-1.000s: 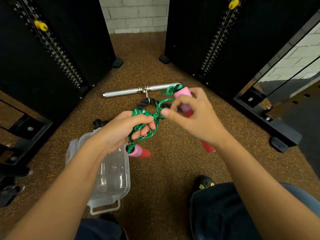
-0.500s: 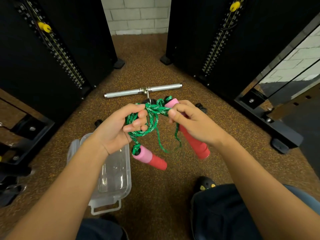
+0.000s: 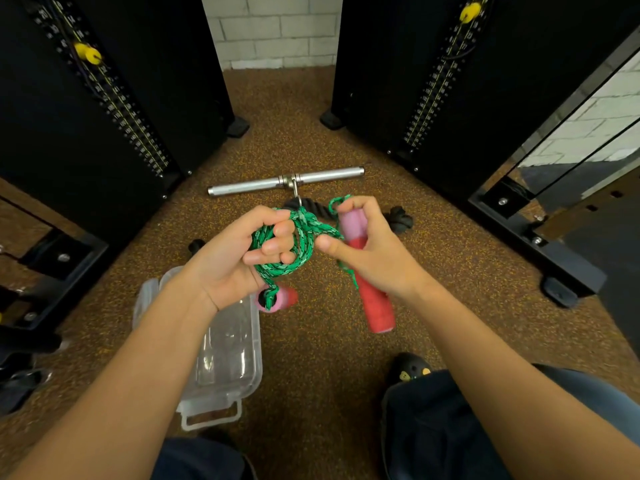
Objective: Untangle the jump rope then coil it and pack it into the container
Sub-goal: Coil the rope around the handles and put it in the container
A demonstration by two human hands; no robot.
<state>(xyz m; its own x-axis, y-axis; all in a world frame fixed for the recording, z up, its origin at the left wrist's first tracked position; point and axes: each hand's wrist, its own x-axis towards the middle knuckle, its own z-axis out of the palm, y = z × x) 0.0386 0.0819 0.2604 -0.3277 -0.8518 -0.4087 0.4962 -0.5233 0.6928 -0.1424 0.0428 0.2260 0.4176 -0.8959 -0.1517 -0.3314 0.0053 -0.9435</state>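
Left hand: above the far end of the container, closed round several turns of green rope. The fingers hide how the turns cross inside the palm.

Container: clear plastic, lying on the floor, far end covered by the left wrist.

Right hand: up and right of the container, gripping the held handle at its pink end, thumb against the rope. This handle's long axis runs nearly upright, red end down.

Hanging handle: dangles on the rope just past the container's far right corner. It is seen almost end-on, red end pointing right, so its length is hard to judge.

A steel bar lies beyond the container. The black rope near it is mostly covered by the hands.
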